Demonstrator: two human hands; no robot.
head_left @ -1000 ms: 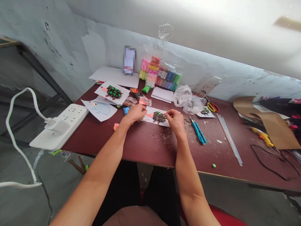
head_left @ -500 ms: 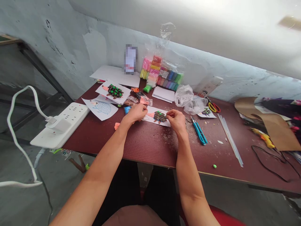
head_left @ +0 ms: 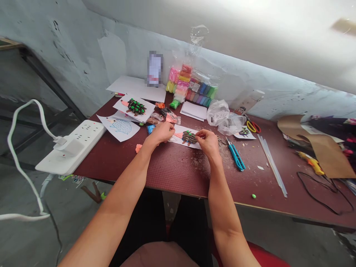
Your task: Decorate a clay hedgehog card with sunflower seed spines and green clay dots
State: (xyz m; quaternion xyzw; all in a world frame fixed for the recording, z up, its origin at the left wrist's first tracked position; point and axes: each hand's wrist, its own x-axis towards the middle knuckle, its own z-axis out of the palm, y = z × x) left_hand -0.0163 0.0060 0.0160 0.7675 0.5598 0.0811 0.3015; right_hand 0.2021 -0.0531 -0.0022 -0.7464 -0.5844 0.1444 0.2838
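A white paper card [head_left: 178,140] lies on the table between my hands. It bears a hedgehog figure [head_left: 189,137] with a pink head and dark, seed-like spines dotted with green. At the card's left end, my left hand [head_left: 162,132] is closed in a pinch; what its fingertips hold is hidden. My right hand [head_left: 208,141] is pinched at the hedgehog's right edge, fingertips touching or just over the spines. Anything between those fingers is too small to make out. A lump of orange clay [head_left: 138,148] sits left of my left forearm.
A finished-looking hedgehog card [head_left: 147,104] and a blue hedgehog drawing [head_left: 120,126] lie left. Clay packets [head_left: 182,83] stand behind. Rightward are plastic bags [head_left: 218,113], a teal cutter [head_left: 236,155], scissors [head_left: 253,127], glue sticks [head_left: 272,163] and a glue gun [head_left: 313,163]. A power strip [head_left: 69,148] overhangs the left edge.
My right hand has shifted very slightly left over the hedgehog's right edge. My left hand stays at the card's left end, still pinched.
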